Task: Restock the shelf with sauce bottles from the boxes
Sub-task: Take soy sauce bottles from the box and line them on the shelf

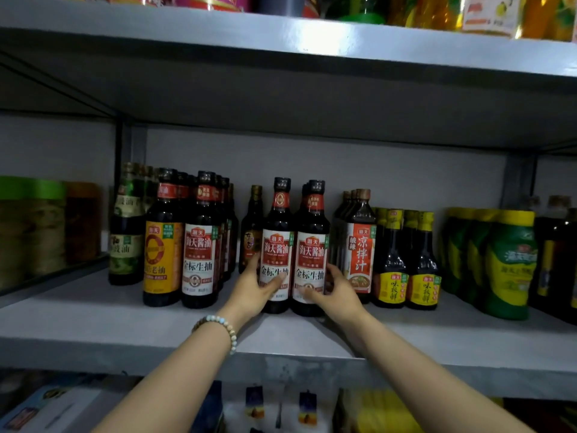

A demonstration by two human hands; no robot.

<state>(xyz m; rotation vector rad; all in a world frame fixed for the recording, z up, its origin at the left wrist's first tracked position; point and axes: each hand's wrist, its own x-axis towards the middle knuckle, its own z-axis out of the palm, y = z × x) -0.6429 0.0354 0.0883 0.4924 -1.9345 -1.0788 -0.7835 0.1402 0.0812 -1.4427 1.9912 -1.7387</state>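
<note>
Sauce bottles [293,248] upright mid-frame on the shelf [93,320], left hand [256,289] and right hand [334,289] each wrapped round one, probably squaring labels outward.

Upper shelf: orange-yellow bottles [437,10] at right, red and pink packets [206,0] at left. Far left of the middle level: green-lidded jars [31,229] beside an amber jar [82,220]. Below: a white box [62,407], two small hanging packets [254,401], and yellow packs [381,410], all blurred. A beaded bracelet [229,331] circles the left wrist.
</note>
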